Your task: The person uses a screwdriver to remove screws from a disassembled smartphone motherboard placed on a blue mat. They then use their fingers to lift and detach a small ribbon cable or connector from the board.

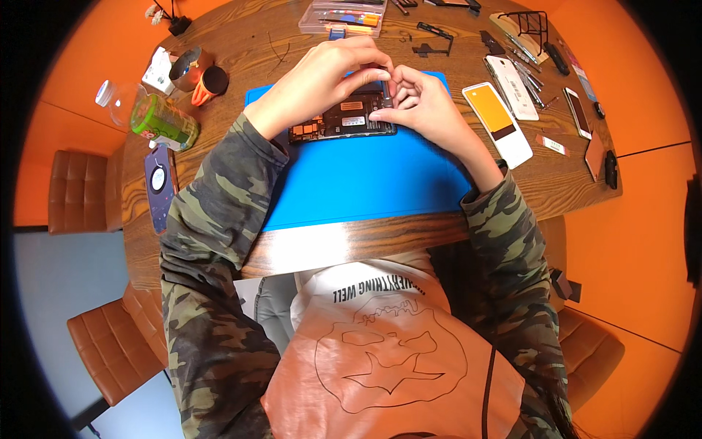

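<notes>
An opened smartphone [338, 121] lies sideways on a blue work mat [365, 183], its dark inside, circuit parts and labels facing up. My left hand [325, 77] reaches over its far edge with bent fingers. Thumb and fingertips are pinched together at the phone's right end, on something small that I cannot make out. My right hand [431, 110] grips that same end, its thumb pressing on the inside near the right edge and its other fingers curled beside it. Fingertips of both hands nearly meet there and partly cover the phone's far right corner.
On the right lie a white phone with a yellow panel [484, 110], a white back cover [510, 86], screwdrivers [528, 79] and a small phone [578, 113]. A clear tool case [342, 18] stands far back. Leftward are a green-labelled bottle [164, 121], an orange-black roll [210, 84] and a dark phone case [161, 186].
</notes>
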{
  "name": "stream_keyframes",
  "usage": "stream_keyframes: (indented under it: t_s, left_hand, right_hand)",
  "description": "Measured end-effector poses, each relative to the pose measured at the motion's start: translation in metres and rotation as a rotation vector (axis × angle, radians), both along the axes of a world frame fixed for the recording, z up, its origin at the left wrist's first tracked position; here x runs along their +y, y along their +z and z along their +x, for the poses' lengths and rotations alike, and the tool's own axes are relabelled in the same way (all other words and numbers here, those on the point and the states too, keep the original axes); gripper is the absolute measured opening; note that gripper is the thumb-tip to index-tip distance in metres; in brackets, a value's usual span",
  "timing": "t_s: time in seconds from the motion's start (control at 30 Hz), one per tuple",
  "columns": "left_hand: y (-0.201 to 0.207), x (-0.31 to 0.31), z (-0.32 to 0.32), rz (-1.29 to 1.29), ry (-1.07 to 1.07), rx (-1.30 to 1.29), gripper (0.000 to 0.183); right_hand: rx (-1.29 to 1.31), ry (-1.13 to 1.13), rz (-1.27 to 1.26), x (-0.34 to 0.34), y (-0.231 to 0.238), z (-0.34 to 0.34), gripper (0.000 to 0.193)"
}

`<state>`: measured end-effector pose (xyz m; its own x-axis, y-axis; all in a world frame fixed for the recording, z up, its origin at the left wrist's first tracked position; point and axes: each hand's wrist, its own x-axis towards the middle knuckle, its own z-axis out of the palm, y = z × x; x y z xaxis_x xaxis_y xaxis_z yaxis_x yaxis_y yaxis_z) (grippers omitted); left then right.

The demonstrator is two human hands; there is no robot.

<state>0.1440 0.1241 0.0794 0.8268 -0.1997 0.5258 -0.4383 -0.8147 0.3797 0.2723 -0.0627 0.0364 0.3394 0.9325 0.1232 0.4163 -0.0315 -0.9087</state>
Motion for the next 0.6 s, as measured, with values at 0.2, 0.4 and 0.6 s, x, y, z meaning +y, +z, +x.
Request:
stream_keyframes:
  t_s: [0.2, 0.4, 0.6]
  left_hand:
    - [0.001, -0.001, 0.000, 0.038, -0.004, -0.024, 0.022]
    - [0.002, -0.003, -0.001, 0.025, -0.015, -0.044, 0.022]
    - [0.001, -0.003, 0.000, 0.037, -0.027, -0.066, 0.022]
  right_hand:
    - [0.117, 0.092, 0.092, -0.012, 0.011, 0.007, 0.034]
    - [0.081, 0.052, 0.071, -0.015, 0.011, 0.012, 0.029]
    - [0.072, 0.051, 0.075, -0.015, 0.013, 0.012, 0.028]
